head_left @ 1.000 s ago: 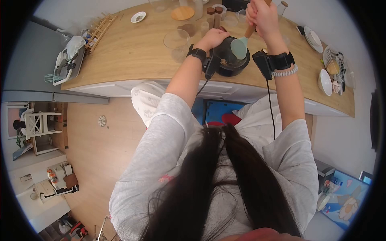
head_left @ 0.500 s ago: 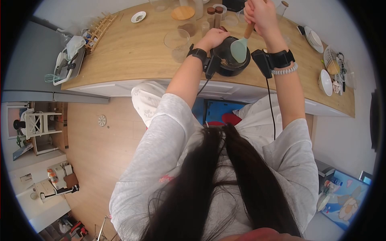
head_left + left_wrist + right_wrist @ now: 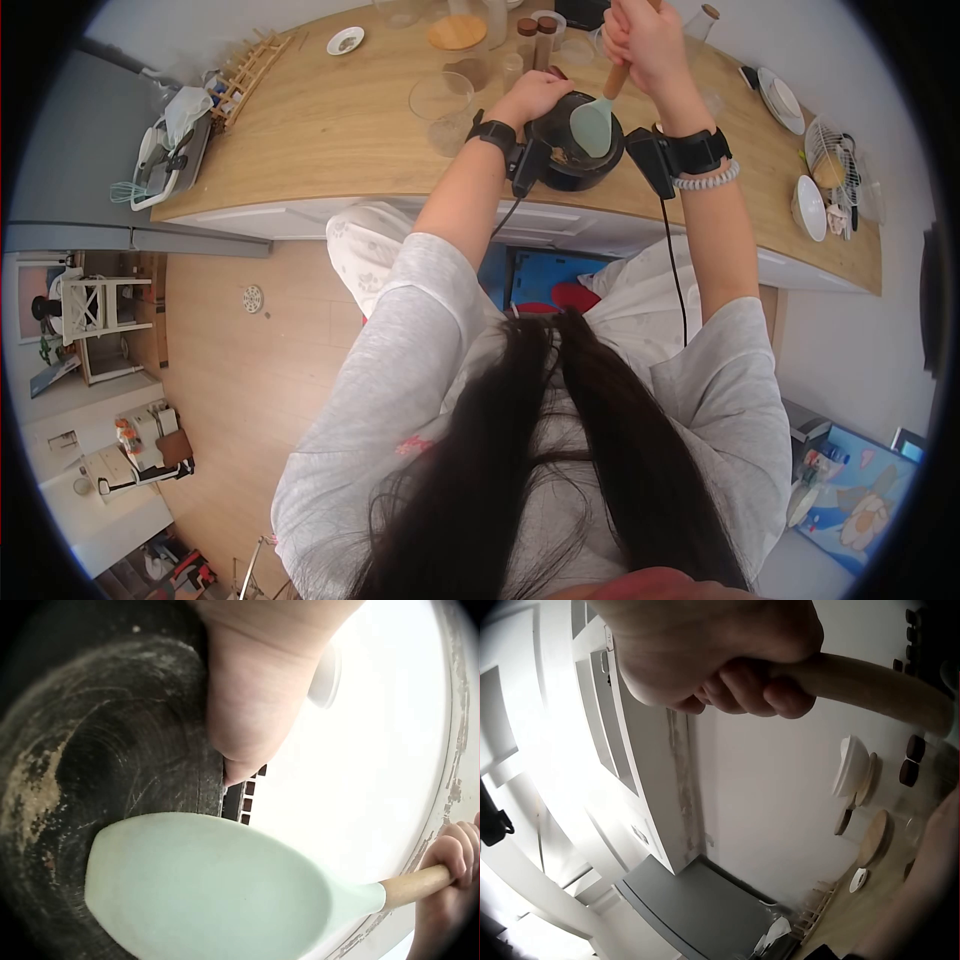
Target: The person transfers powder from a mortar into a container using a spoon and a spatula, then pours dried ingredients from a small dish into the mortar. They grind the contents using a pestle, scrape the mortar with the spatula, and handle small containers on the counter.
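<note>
In the head view a round black pot (image 3: 561, 165) stands near the counter's front edge. My left hand (image 3: 535, 97) holds its rim on the far left side; in the left wrist view the thumb (image 3: 251, 712) lies at the rim. High above the pot's right side, my right hand (image 3: 648, 50) grips the wooden handle (image 3: 877, 690) of a mint-green silicone spatula (image 3: 210, 885). The spatula's head slants down into the pot opening. Pale brown residue (image 3: 37, 791) streaks the dark, scratched inside of the pot.
Left of the pot stands a clear glass container (image 3: 440, 105). Behind are a wooden-lidded jar (image 3: 456, 33) and two brown-capped bottles (image 3: 535, 40). A small white dish (image 3: 345, 41) lies at the back left. White bowls (image 3: 808, 207) and a wire basket (image 3: 832, 150) stand on the right.
The right hand has shifted slightly left, and the spatula's head has moved a little toward the counter's front inside the pot. The left hand stays on the rim.
</note>
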`<state>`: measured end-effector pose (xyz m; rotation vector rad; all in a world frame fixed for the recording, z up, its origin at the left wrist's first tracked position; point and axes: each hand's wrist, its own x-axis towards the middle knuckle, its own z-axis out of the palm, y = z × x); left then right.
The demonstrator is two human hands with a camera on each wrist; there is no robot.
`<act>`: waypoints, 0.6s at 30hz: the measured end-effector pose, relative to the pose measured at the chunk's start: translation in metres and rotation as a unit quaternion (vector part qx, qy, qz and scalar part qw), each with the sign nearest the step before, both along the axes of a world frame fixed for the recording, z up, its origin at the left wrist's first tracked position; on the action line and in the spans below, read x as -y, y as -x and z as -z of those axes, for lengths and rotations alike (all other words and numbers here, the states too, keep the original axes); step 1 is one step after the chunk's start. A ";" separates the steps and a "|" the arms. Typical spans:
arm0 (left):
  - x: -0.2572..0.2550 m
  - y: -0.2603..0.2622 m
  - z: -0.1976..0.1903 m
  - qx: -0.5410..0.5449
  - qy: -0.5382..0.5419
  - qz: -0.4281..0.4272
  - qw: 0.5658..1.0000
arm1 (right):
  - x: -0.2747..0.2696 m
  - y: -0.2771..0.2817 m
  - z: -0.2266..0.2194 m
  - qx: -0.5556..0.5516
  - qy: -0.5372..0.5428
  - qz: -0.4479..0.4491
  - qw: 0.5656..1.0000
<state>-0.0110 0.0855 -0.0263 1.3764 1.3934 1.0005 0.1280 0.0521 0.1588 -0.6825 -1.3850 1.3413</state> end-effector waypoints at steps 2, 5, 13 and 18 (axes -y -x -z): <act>0.000 0.000 0.001 0.003 0.001 0.004 1.000 | 0.001 0.001 0.000 0.005 -0.002 0.015 1.000; -0.002 0.000 0.002 -0.012 -0.011 0.002 1.000 | 0.000 0.001 0.001 0.006 -0.001 0.023 1.000; 0.002 0.000 -0.002 -0.006 -0.001 -0.001 1.000 | -0.004 0.001 0.004 0.008 -0.016 0.021 1.000; 0.000 -0.001 0.000 -0.001 0.000 -0.001 1.000 | 0.000 -0.001 0.000 -0.002 0.021 -0.004 1.000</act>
